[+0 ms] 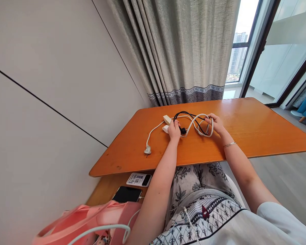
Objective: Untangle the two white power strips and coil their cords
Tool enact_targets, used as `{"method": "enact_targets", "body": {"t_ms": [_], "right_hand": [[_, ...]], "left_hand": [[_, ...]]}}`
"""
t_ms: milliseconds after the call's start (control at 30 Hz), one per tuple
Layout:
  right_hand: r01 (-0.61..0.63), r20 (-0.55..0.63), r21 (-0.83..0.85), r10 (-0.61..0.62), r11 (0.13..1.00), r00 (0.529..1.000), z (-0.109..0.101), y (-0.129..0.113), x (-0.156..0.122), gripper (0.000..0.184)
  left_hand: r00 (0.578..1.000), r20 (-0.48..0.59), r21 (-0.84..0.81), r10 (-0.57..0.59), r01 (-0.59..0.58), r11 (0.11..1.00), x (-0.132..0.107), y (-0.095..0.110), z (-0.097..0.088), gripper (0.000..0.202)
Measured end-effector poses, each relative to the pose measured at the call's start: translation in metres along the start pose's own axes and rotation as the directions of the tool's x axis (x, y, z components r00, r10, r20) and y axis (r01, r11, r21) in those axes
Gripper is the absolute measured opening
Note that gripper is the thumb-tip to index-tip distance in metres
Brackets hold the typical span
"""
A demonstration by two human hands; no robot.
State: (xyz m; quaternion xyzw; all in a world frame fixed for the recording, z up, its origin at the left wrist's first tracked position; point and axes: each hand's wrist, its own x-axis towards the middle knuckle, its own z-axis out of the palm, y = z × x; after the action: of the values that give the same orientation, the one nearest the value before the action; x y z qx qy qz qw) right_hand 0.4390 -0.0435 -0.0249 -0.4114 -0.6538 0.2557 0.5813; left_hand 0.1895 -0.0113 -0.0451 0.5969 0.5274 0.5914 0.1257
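Observation:
My left hand (pixel 174 131) is closed around a black cable (pixel 184 112) near its black plug (pixel 182 130). My right hand (pixel 215 124) pinches the far side of the loops, where a white cable (pixel 211 132) and the black one run together. The two cables are looped through each other between my hands, just over the wooden table (pixel 127 143). Left of my left hand are two white block-shaped pieces (pixel 167 119), partly covered by it. From there a white cord leads to a white plug (pixel 147 149) with metal prongs, lying on the table.
Below the table's left edge, a lower surface holds a black-screened phone (pixel 127 194) and a white device (pixel 139 179) with a dark display. A pink bag (pixel 86 217) stands at the lower left. Behind the table hangs a grey curtain (pixel 188 51); a wall rises on the left.

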Motion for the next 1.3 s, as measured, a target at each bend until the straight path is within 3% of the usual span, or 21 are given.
{"method": "enact_targets", "body": {"t_ms": [133,267,367,467,567,667,767,800,867,933,967,1000,1067,1200,1300], "right_hand": [[0.004,-0.065,0.004,-0.004,1.0,0.998,0.003,0.002,0.001,0.028],[-0.02,-0.113,0.07,0.027,0.997,0.993,0.002,0.008,0.002,0.027],[-0.007,-0.153,0.052,0.015,0.999,0.988,-0.004,0.013,0.003,0.025],[0.053,-0.159,-0.062,-0.062,0.997,0.985,-0.009,0.018,0.003,0.015],[0.073,-0.141,-0.224,-0.106,0.972,0.984,-0.009,0.021,0.003,0.01],[0.021,-0.097,-0.337,-0.056,0.941,0.994,-0.01,0.023,0.002,0.019],[-0.044,0.11,-0.306,0.081,0.951,0.991,-0.016,0.02,-0.001,0.035],[-0.074,0.229,-0.268,0.138,0.961,0.964,-0.02,0.018,-0.002,0.043],[-0.143,0.469,-0.165,0.205,0.976,0.859,-0.029,0.008,-0.004,0.062],[-0.208,0.623,-0.021,0.175,0.978,0.762,-0.036,-0.003,-0.006,0.077],[-0.234,0.66,0.063,0.135,0.97,0.739,-0.037,-0.009,-0.007,0.082],[-0.256,0.669,0.146,0.095,0.956,0.737,-0.037,-0.014,-0.008,0.084],[-0.289,0.62,0.254,0.074,0.923,0.781,-0.029,-0.02,-0.008,0.08],[-0.333,0.365,0.218,0.24,0.917,0.9,-0.002,-0.02,-0.007,0.054],[-0.35,0.33,0.262,0.257,0.9,0.908,0.007,-0.022,-0.007,0.046]], "left_hand": [[0.984,-0.163,-0.121,-0.068,0.048,0.991,0.005,-0.003,0.0,0.031],[0.918,-0.284,-0.368,-0.276,0.161,0.916,0.014,-0.01,-0.004,0.032],[0.866,-0.343,-0.462,-0.364,0.181,0.868,0.022,-0.015,-0.013,0.034],[0.856,-0.357,-0.491,-0.374,0.169,0.855,0.025,-0.016,-0.02,0.034],[0.892,-0.31,-0.528,-0.329,0.127,0.84,0.022,-0.012,-0.019,0.035],[0.941,-0.219,-0.565,-0.259,0.094,0.82,0.017,-0.005,-0.014,0.038],[0.964,-0.138,-0.569,-0.226,0.11,0.815,0.014,0.0,-0.01,0.039],[0.968,-0.118,-0.566,-0.221,0.117,0.816,0.013,0.002,-0.009,0.039],[0.974,-0.081,-0.558,-0.21,0.13,0.819,0.012,0.003,-0.008,0.04],[0.98,-0.045,-0.545,-0.192,0.137,0.827,0.011,0.004,-0.007,0.041],[0.984,-0.027,-0.535,-0.178,0.136,0.834,0.01,0.005,-0.006,0.041],[0.987,-0.008,-0.524,-0.16,0.132,0.841,0.009,0.005,-0.006,0.042],[0.993,0.035,-0.501,-0.117,0.119,0.857,0.006,0.006,-0.004,0.043],[0.983,0.184,-0.436,-0.007,0.088,0.896,-0.004,0.009,0.002,0.044],[0.958,0.265,-0.38,0.106,0.003,0.925,-0.012,0.015,0.005,0.045]]}}
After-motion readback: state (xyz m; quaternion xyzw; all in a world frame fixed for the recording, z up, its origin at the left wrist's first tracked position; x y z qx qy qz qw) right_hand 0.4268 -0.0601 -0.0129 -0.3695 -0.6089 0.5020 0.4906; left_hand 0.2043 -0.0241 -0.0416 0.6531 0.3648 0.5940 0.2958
